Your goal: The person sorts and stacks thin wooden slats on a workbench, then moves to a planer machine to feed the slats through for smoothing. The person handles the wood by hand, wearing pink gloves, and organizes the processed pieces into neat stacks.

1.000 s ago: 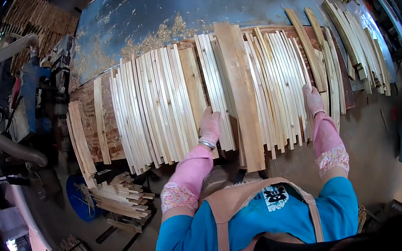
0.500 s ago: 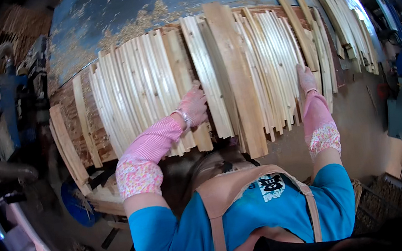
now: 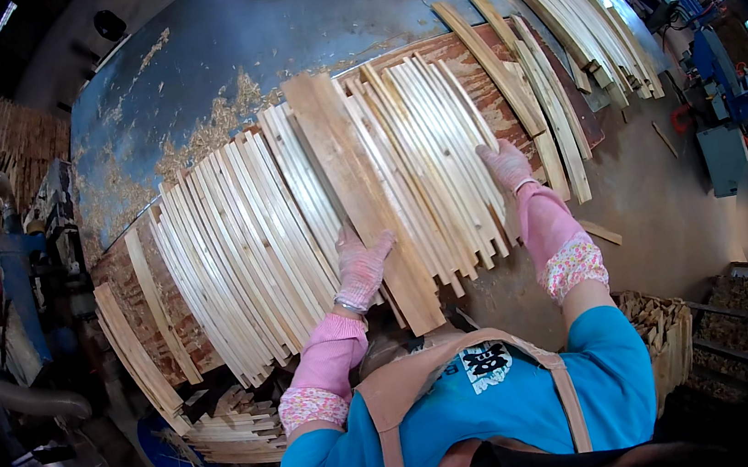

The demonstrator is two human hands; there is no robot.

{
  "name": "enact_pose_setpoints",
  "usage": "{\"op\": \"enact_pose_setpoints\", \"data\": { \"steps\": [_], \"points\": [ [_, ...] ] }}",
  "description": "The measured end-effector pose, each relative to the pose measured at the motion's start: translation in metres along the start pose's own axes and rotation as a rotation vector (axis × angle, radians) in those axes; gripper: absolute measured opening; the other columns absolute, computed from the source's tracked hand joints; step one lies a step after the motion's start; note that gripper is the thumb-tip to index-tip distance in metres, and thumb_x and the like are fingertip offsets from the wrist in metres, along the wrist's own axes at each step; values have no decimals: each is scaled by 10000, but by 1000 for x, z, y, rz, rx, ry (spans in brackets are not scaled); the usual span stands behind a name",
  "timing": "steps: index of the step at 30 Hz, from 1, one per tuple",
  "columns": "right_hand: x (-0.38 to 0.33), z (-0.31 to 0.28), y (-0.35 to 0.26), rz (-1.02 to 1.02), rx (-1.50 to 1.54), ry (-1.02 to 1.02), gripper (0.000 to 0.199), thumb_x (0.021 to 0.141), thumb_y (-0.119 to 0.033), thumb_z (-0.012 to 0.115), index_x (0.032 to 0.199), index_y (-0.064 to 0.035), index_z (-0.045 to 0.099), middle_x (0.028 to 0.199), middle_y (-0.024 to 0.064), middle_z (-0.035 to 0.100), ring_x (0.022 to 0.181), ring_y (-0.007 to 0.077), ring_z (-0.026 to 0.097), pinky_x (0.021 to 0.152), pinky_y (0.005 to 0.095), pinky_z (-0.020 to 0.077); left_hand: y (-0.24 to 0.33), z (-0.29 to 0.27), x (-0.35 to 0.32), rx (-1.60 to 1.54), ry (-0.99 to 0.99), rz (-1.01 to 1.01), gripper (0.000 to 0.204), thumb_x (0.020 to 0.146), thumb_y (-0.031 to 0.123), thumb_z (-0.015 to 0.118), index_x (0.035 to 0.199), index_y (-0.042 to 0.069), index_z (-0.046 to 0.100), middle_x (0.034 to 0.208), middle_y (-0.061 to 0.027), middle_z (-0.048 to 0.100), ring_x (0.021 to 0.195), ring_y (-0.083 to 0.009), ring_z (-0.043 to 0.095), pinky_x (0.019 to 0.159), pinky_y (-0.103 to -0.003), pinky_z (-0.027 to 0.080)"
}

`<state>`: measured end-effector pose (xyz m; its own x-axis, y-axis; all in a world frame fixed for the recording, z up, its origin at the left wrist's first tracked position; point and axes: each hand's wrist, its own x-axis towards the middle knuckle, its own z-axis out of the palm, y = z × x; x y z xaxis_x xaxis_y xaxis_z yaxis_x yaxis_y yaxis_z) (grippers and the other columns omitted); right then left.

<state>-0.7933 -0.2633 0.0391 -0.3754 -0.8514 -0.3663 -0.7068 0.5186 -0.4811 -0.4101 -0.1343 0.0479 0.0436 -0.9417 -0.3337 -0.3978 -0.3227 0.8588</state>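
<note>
Pale wooden strips (image 3: 236, 240) lie side by side in a long row on the brown board. A wider, darker plank (image 3: 361, 198) lies lengthwise on top of the row. My left hand (image 3: 362, 264), in a pale glove, rests on the strips just left of this plank, its thumb stretched toward the plank. At the row's right edge, my right hand (image 3: 507, 166), also gloved, presses against the outermost strip with its fingers extended. Neither hand is wrapped round a piece.
Loose strips (image 3: 554, 111) lie right of the row, with another stack (image 3: 581, 25) beyond. Shavings (image 3: 222, 112) litter the blue-grey tabletop (image 3: 276, 23). A narrow strip (image 3: 161, 304) lies to the left. A blue tub (image 3: 178, 454) stands below the table, and bundled sticks (image 3: 658, 339) stand at lower right.
The right-hand strips and wide plank have shifted left with my right hand, closing the gap in the row. A gap now separates them from the loose strips. The view has turned.
</note>
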Motion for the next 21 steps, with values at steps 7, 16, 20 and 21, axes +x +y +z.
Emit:
{"op": "enact_pose_setpoints", "data": {
  "steps": [7,16,20,21],
  "points": [
    [-43,-21,-53,-198,-170,5,883,890,-529,738,1560,-30,454,1430,250,610,1329,389,592,1154,444,448,17,-14,-3,-335,-45,-125,792,981,311,762,1538,-110,387,1226,-177,717,1113,-276,697,997,-374,562],
    [-198,73,-112,-495,-55,-455,995,863,-651,706,1582,-21,428,1378,378,561,1337,494,538,1127,482,454,-9,3,8,-777,80,-170,634,972,219,742,1501,-4,473,1239,-109,668,1096,-223,660,998,-350,542],
    [-217,90,-120,-399,228,-467,1196,778,-700,756,1610,53,340,1442,379,535,1384,472,521,1161,464,437,-2,-4,-1,-893,96,-164,470,965,200,701,1378,25,562,1188,-84,660,1076,-223,659,959,-370,556],
    [-217,84,-120,-371,295,-488,1251,749,-718,771,1605,80,330,1457,381,534,1396,461,522,1171,461,432,3,-2,-4,-900,95,-172,511,951,188,695,1404,15,536,1196,-89,654,1087,-233,660,961,-381,559]
  ]
}}
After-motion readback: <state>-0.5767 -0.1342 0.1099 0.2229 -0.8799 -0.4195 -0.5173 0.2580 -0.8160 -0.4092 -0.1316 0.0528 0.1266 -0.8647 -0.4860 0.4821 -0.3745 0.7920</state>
